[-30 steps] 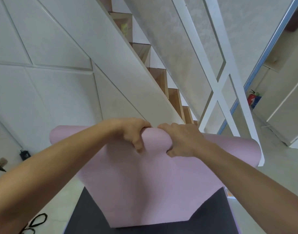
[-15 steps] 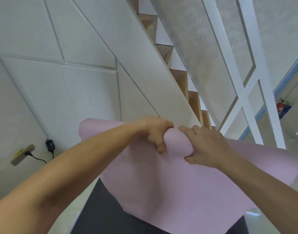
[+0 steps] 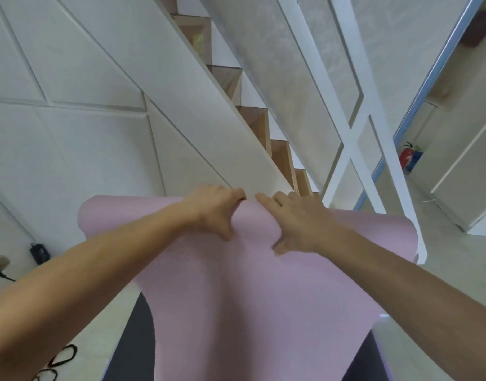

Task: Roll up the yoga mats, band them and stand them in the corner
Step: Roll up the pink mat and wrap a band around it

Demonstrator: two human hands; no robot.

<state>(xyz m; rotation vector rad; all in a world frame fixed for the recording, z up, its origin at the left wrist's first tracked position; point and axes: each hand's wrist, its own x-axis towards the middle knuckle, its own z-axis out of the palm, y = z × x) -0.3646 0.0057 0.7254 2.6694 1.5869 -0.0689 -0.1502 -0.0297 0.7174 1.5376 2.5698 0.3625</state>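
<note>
A pink yoga mat (image 3: 244,303) is lifted in front of me, its far end curled over into a loose roll. My left hand (image 3: 213,209) grips the curled edge at the middle, fingers over the top and thumb on the near face. My right hand (image 3: 294,220) lies right beside it on the same curl, fingers stretched over the top, thumb pressing the near side. Beneath the pink mat lies a dark grey mat (image 3: 131,345) on the floor, showing at both lower sides.
White panelled wall (image 3: 71,138) and a wooden staircase (image 3: 280,152) rise straight ahead. A white cross-braced railing (image 3: 354,138) stands to the right. A black charger (image 3: 38,253) and power strip sit at the left; black loops (image 3: 61,358) lie on the floor. A red extinguisher (image 3: 408,158) stands at the far right.
The view swung left and then back. My right hand's fingers have stretched flatter over the curl, and the rolled edge now sits a little farther from me.
</note>
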